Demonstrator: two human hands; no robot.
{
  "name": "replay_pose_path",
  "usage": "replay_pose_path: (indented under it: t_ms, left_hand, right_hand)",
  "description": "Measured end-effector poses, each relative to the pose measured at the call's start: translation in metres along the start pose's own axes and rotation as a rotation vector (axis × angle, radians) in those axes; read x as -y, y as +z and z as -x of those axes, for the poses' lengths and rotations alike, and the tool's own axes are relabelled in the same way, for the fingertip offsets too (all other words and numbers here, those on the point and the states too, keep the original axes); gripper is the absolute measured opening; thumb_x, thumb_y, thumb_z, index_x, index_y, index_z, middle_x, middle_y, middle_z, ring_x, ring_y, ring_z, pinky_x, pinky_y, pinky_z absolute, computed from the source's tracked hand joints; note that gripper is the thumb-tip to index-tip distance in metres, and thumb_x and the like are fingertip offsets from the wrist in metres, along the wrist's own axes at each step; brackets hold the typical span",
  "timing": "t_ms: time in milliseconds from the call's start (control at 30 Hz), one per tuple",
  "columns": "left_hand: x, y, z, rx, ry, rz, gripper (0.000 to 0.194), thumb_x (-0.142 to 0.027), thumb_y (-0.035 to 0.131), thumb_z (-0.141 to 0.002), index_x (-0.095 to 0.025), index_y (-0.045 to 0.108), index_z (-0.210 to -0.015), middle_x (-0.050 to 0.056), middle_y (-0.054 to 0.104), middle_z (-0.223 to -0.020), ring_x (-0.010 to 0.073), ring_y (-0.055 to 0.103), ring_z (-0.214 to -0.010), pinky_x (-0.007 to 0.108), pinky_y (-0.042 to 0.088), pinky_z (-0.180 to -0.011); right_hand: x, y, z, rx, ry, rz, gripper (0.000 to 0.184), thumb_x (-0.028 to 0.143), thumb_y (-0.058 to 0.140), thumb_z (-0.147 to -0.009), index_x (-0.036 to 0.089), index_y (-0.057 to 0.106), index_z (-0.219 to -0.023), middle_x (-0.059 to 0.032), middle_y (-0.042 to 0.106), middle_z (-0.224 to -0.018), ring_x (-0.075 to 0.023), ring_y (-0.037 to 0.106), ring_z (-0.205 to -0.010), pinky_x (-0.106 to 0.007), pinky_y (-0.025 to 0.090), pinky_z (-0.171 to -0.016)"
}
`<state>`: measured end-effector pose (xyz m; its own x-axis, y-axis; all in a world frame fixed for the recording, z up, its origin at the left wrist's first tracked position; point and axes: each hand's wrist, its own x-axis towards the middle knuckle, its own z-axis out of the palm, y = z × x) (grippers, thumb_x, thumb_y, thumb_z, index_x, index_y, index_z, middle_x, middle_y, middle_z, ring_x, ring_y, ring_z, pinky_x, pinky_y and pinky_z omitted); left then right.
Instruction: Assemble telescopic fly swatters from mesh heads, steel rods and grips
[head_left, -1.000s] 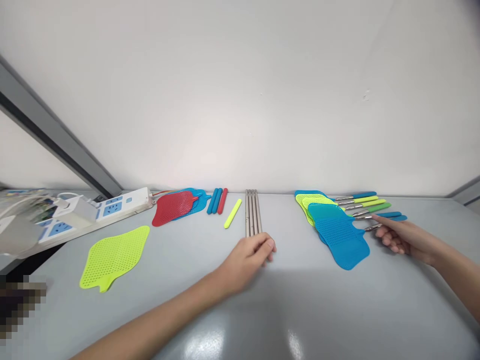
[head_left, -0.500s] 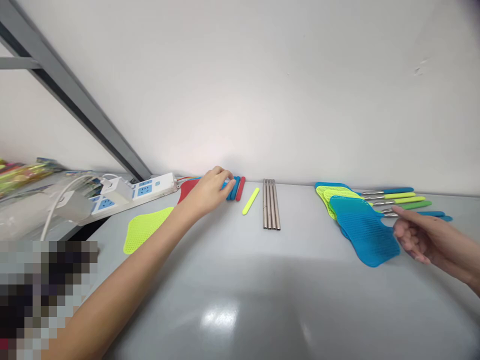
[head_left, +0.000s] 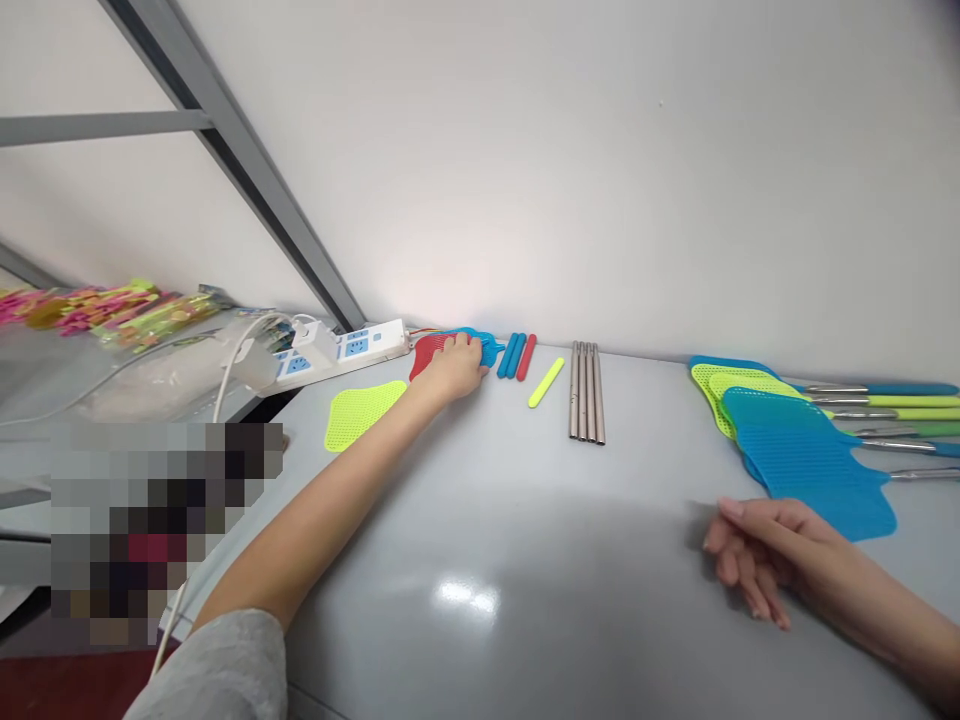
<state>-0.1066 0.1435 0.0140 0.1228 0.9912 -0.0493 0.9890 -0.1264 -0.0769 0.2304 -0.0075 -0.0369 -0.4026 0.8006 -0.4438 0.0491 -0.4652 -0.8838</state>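
My left hand (head_left: 454, 368) lies on a red plastic mesh fly swatter head (head_left: 427, 355), which overlaps a blue one (head_left: 491, 348) at the back edge of the table. I cannot tell whether the fingers grip it. Just to its right lie blue and red handle sleeves (head_left: 516, 356), a lime handle sleeve (head_left: 546, 383) and several metal rods (head_left: 586, 392) side by side. My right hand (head_left: 750, 558) rests empty on the grey table (head_left: 487, 560), fingers loosely curled, just below an overlapping pile of blue and lime swatter heads (head_left: 806, 465). Several finished-looking handles with metal shafts (head_left: 892, 428) lie beyond that pile.
A lime swatter head (head_left: 361, 414) lies near the table's left end. Behind it stands a white power strip (head_left: 356, 350) with a plugged-in adapter and cable. Bundles of pink and yellow items (head_left: 112, 312) lie further left. A wall bounds the back.
My left hand has moved left from the metal rods, past the handle sleeves, onto the red swatter head. My right hand has drawn back from the handles toward me. The whole view has turned left.
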Motion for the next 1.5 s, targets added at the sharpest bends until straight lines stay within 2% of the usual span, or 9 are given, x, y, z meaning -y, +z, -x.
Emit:
replay_pose_path:
  t_ms: [167,367,600,833,967,1100,1200,1367,1500]
  left_hand:
    - [-0.002,-0.002,0.001,-0.086,0.005,-0.012,0.021,-0.023,0.042,-0.081,-0.011,0.052,-0.096,0.014,0.051,-0.100,0.0262,0.050,-0.092,0.032,0.040,-0.071]
    - [-0.003,0.003,0.002,-0.177,0.053,0.002,0.018,-0.018,0.038,-0.081,-0.015,0.055,-0.087,0.010,0.051,-0.090,0.0239,0.052,-0.083,0.029,0.038,-0.059]
    - [-0.006,0.004,0.003,-0.217,0.099,0.038,0.018,-0.013,0.038,-0.080,-0.016,0.056,-0.080,0.008,0.050,-0.089,0.0217,0.049,-0.086,0.029,0.037,-0.064]
    - [-0.006,-0.016,0.004,-0.302,0.135,0.052,0.016,-0.012,0.039,-0.079,-0.017,0.053,-0.086,0.008,0.052,-0.094,0.0217,0.046,-0.088,0.030,0.037,-0.071]
    - [-0.001,-0.031,0.005,-0.327,0.154,0.052,0.015,-0.012,0.038,-0.078,-0.017,0.052,-0.083,0.008,0.055,-0.086,0.0225,0.048,-0.083,0.030,0.036,-0.068]
    - [-0.002,-0.043,0.009,-0.312,0.180,0.064,0.016,-0.012,0.036,-0.077,-0.018,0.050,-0.079,0.005,0.057,-0.073,0.0218,0.052,-0.072,0.030,0.033,-0.061]
    - [-0.010,-0.052,0.017,-0.301,0.221,0.077,0.015,-0.011,0.036,-0.075,-0.019,0.049,-0.074,0.002,0.058,-0.070,0.0200,0.051,-0.067,0.031,0.031,-0.064]
    - [-0.032,-0.071,0.046,-0.257,0.331,0.147,0.017,-0.009,0.034,-0.076,-0.018,0.045,-0.067,-0.001,0.056,-0.064,0.0153,0.046,-0.060,0.031,0.029,-0.069]
    - [-0.053,-0.080,0.075,0.005,0.519,0.321,0.014,-0.019,0.037,-0.079,-0.019,0.047,-0.069,-0.003,0.050,-0.060,0.0136,0.044,-0.061,0.025,0.030,-0.059]
  right_hand:
    - [0.008,-0.003,0.001,-0.025,0.003,-0.046,0.036,0.046,0.045,-0.079,0.020,0.067,-0.068,-0.0055,0.063,-0.055,-0.0139,0.056,-0.038,-0.018,0.044,-0.028]
    - [0.008,-0.001,0.000,-0.030,-0.019,-0.049,0.035,0.046,0.046,-0.078,0.020,0.066,-0.070,-0.0054,0.063,-0.058,-0.0136,0.056,-0.038,-0.018,0.043,-0.028]
    - [0.010,0.000,0.000,-0.020,-0.047,-0.050,0.033,0.042,0.045,-0.080,0.018,0.066,-0.073,-0.0054,0.064,-0.062,-0.0127,0.055,-0.041,-0.018,0.044,-0.030]
    - [0.016,0.006,0.001,-0.008,-0.081,-0.051,0.031,0.041,0.045,-0.081,0.017,0.064,-0.077,-0.0045,0.063,-0.063,-0.0109,0.054,-0.043,-0.017,0.043,-0.032]
    - [0.019,0.012,-0.002,-0.023,-0.098,-0.055,0.030,0.041,0.046,-0.080,0.014,0.061,-0.081,-0.0047,0.061,-0.065,-0.0094,0.053,-0.045,-0.016,0.043,-0.034]
    - [0.024,0.019,-0.007,-0.064,-0.131,-0.069,0.028,0.039,0.047,-0.081,0.014,0.058,-0.087,-0.0041,0.059,-0.070,-0.0091,0.054,-0.050,-0.015,0.044,-0.036]
    - [0.030,0.027,-0.011,-0.078,-0.141,-0.059,0.027,0.036,0.050,-0.080,0.017,0.055,-0.097,-0.0048,0.058,-0.081,-0.0105,0.057,-0.057,-0.016,0.047,-0.039]
    - [0.045,0.040,-0.024,0.017,-0.097,-0.069,0.045,0.034,0.049,-0.081,0.024,0.035,-0.122,-0.0094,0.058,-0.102,-0.0169,0.062,-0.076,-0.023,0.053,-0.054]
    - [0.052,0.049,-0.044,0.063,-0.110,-0.114,0.060,0.034,0.048,-0.082,0.026,0.014,-0.132,-0.0109,0.058,-0.105,-0.0186,0.063,-0.078,-0.028,0.053,-0.062]
